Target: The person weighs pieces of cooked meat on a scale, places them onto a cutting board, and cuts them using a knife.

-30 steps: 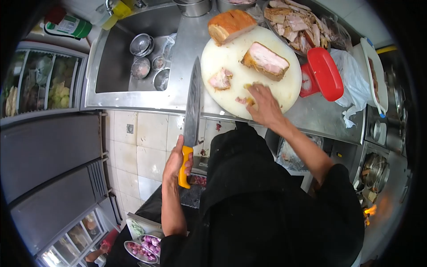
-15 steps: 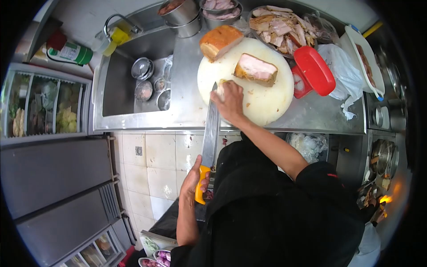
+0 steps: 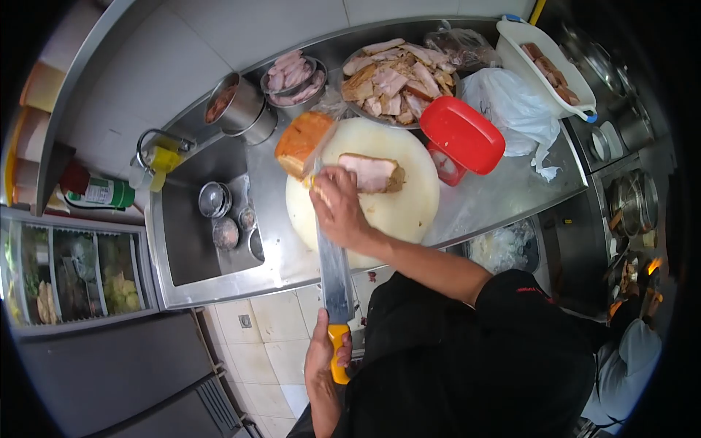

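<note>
From my end of the feed I see a kitchen with a pale tiled wall (image 3: 270, 29), and below it a steel counter (image 3: 485, 204) running into a sink (image 3: 181, 244) at the left. A round white cutting board (image 3: 398, 223) sits on the counter. At its far left edge is a large brown-skinned block of meat (image 3: 301, 142); nearer the middle lies a cut piece (image 3: 372, 174), pale face up, one end hidden behind the right hand (image 3: 339, 206). I'd judge the cutting well along: a big heap of cut meat (image 3: 398, 84) fills a metal pan behind the board, and pale slices (image 3: 290, 73) are piled in bowls beside it, while the block and the cut piece remain on the board. The left hand (image 3: 320, 354) is wrapped firmly round the yellow handle of a long knife (image 3: 334, 281), its blade reaching over the board. The right hand is bent with its fingers near the blade's tip; I can't tell whether it grasps anything. As for writing, the label on the green container (image 3: 109, 192) is too small for me to read, as are the dial of the red scale (image 3: 464, 136) and the red lettering on the black sleeve (image 3: 505, 301). I can make out no brand.
</note>
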`<action>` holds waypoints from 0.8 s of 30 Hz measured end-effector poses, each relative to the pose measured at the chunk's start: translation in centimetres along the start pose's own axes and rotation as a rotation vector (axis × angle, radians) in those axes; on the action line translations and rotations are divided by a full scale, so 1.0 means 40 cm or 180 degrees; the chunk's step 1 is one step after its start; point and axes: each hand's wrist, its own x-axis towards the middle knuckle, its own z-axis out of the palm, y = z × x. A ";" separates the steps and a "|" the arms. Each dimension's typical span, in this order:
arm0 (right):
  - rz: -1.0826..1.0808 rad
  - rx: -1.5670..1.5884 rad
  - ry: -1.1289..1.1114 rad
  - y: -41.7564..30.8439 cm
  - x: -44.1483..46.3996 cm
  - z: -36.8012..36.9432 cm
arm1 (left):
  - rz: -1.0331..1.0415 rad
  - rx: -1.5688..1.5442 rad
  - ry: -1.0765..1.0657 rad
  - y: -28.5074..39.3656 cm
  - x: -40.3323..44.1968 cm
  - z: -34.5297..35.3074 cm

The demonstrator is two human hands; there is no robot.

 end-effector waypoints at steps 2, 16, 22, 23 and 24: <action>-0.0022 -0.0030 0.0256 0.033 0.117 -0.044 | 0.0273 0.0188 -0.0210 0.075 0.025 0.049; -0.0013 -0.3193 -0.2274 0.586 0.471 -0.096 | 0.0463 0.0186 0.0981 0.127 0.139 0.130; -0.0441 -0.1313 -0.1863 0.376 0.437 -0.177 | 0.0345 -0.0190 0.1342 0.044 0.087 0.065; -0.0298 -0.1042 -0.2319 0.344 0.404 -0.206 | 0.0412 -0.0155 0.1391 0.029 0.081 0.052; -0.0173 -0.0911 -0.2587 0.333 0.352 -0.231 | 0.0482 -0.0118 0.1438 0.017 0.076 0.040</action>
